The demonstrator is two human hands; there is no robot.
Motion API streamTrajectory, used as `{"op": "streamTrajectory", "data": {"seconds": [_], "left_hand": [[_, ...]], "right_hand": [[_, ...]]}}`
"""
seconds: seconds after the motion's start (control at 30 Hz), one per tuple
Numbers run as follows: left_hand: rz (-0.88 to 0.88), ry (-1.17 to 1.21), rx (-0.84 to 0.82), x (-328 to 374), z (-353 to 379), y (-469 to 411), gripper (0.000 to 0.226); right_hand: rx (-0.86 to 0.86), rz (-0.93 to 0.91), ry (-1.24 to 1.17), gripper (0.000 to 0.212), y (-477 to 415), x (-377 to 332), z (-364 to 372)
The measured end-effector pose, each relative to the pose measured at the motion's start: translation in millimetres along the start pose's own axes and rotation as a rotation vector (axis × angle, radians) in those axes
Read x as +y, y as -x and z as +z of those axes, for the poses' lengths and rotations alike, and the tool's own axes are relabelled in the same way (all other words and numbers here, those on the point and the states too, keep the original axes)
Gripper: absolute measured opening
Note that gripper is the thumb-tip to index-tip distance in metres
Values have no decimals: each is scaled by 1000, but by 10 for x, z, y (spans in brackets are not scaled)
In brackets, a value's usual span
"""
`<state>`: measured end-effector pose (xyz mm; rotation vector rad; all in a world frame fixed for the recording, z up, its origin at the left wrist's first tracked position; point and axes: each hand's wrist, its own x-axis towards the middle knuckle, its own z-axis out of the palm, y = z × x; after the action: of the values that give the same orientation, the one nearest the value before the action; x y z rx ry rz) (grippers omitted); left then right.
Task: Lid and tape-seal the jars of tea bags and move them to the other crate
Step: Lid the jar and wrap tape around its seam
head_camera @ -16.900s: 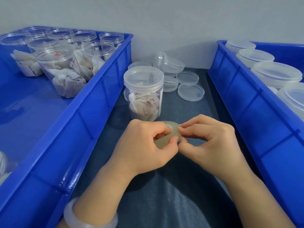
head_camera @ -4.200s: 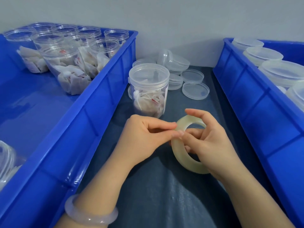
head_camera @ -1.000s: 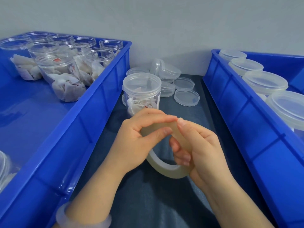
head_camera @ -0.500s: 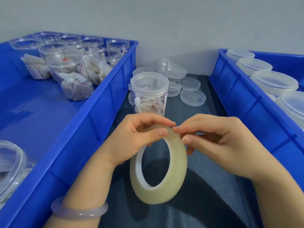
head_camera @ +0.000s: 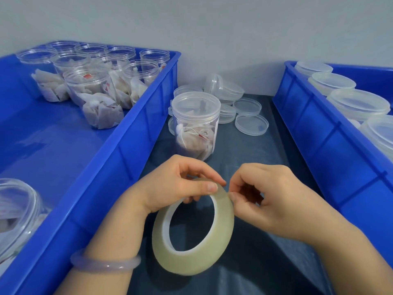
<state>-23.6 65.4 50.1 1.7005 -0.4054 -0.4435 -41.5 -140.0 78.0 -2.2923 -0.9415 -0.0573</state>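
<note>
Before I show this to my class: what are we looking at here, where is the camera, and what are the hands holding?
There is no machine here: a person works with two bare hands, and the single picture comes from a camera worn on the head, looking down. The left hand holds a roll of clear tape, while the right hand pinches at its top edge, seemingly picking at the tape's end. Just beyond stands a lidded jar of tea bags on a dark cloth, with loose lids behind it. The blue crate on the left holds open jars of tea bags; the blue crate on the right holds lidded jars.
</note>
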Motion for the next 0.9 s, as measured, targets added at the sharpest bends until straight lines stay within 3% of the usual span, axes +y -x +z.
{"op": "streamTrajectory", "data": {"seconds": [0.2, 0.3, 0.67, 0.9], "left_hand": [[-23, -151, 30, 10, -22, 16, 16], [-48, -183, 42, 13, -11, 5, 11], [-73, -308, 101, 46, 30, 1, 14], [-100, -337, 64, 86, 45, 1, 15]], "right_hand": [[-27, 133, -181, 1, 20, 52, 42], [-43, 212, -306, 9, 11, 90, 52], [-19, 334, -272, 14, -35, 108, 186], [-99, 362, -479, 16, 18, 138, 134]]}}
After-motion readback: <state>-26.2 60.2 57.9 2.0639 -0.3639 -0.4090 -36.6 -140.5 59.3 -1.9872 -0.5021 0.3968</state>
